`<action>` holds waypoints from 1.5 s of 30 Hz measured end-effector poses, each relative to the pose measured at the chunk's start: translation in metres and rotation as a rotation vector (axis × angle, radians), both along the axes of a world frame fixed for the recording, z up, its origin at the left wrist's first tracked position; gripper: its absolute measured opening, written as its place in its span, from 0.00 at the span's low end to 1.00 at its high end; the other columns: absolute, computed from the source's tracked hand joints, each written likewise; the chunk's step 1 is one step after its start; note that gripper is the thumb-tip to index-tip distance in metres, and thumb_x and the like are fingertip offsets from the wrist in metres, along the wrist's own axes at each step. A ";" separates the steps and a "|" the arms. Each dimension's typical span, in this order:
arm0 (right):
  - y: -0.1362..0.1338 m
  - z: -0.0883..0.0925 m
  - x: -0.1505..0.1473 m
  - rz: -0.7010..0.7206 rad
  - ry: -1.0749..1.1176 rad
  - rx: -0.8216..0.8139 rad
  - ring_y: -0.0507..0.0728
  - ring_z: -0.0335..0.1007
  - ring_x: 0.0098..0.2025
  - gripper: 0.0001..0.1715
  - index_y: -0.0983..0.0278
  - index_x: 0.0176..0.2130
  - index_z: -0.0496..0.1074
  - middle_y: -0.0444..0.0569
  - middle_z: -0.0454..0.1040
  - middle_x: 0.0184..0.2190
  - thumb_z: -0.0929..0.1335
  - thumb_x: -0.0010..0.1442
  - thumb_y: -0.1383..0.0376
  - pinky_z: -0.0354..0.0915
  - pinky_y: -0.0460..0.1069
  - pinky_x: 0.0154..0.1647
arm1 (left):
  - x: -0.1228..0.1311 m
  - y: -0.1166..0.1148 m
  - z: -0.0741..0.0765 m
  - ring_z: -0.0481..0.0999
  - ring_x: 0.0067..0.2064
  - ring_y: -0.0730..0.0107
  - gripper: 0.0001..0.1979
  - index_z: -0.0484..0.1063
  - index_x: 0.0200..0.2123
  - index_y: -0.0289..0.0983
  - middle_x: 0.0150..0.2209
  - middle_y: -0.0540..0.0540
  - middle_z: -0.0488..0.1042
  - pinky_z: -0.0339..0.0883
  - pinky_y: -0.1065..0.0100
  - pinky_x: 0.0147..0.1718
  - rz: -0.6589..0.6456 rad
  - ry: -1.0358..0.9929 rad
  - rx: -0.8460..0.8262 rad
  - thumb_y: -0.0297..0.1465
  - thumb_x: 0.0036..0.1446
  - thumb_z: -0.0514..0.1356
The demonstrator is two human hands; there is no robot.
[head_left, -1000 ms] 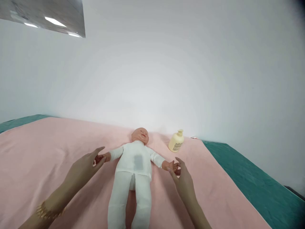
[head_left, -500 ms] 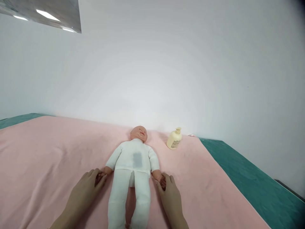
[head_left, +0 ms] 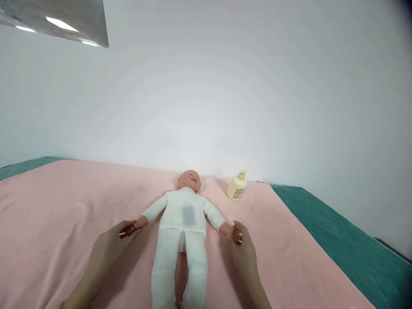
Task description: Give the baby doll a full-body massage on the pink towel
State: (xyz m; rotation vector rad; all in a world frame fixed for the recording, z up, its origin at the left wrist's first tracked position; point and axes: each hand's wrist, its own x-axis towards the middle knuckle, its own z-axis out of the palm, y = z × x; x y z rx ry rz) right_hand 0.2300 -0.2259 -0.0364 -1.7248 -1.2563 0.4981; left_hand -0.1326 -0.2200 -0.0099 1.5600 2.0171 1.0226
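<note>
1. The doll (head_left: 183, 223) lay face up, lower centre of the frame.
2. The left hand (head_left: 109, 245) held one arm (head_left: 156, 209) by its end, lower left.
3. The right hand (head_left: 245, 249) held the other likewise, lower right.

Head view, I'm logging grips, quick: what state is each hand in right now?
Left hand: closed, holding the doll's hand at picture left.
Right hand: closed, holding the doll's other hand.

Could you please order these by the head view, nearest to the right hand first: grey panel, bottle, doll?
1. Doll: touching the right hand.
2. Bottle: beyond that hand, right of the doll.
3. Grey panel: farthest, at upper left.
</note>
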 end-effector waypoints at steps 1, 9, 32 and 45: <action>0.006 0.001 0.006 -0.006 0.071 0.041 0.63 0.73 0.46 0.29 0.61 0.53 0.64 0.55 0.71 0.51 0.66 0.54 0.54 0.69 0.54 0.42 | -0.005 0.005 0.004 0.80 0.38 0.51 0.14 0.77 0.36 0.45 0.35 0.47 0.81 0.69 0.62 0.31 0.022 -0.028 0.003 0.43 0.47 0.60; 0.082 0.054 0.014 0.152 0.417 0.252 0.64 0.68 0.54 0.30 0.60 0.49 0.68 0.53 0.71 0.53 0.73 0.48 0.53 0.67 0.57 0.52 | -0.005 0.068 0.032 0.76 0.49 0.55 0.25 0.70 0.51 0.42 0.48 0.43 0.77 0.69 0.59 0.47 0.012 -0.252 0.236 0.45 0.51 0.60; 0.236 0.005 0.002 0.434 0.898 -0.280 0.58 0.73 0.48 0.11 0.65 0.34 0.77 0.52 0.79 0.41 0.66 0.59 0.62 0.66 0.50 0.53 | 0.007 0.218 -0.021 0.76 0.30 0.62 0.16 0.74 0.26 0.34 0.26 0.43 0.77 0.73 0.64 0.31 -0.038 -0.976 -0.194 0.38 0.37 0.72; 0.208 0.043 -0.008 0.360 0.727 -0.102 0.58 0.74 0.47 0.13 0.62 0.39 0.73 0.50 0.79 0.41 0.70 0.54 0.58 0.69 0.49 0.43 | -0.013 0.182 0.009 0.75 0.35 0.67 0.21 0.74 0.33 0.31 0.33 0.42 0.76 0.71 0.68 0.38 -0.120 -0.884 0.005 0.41 0.40 0.71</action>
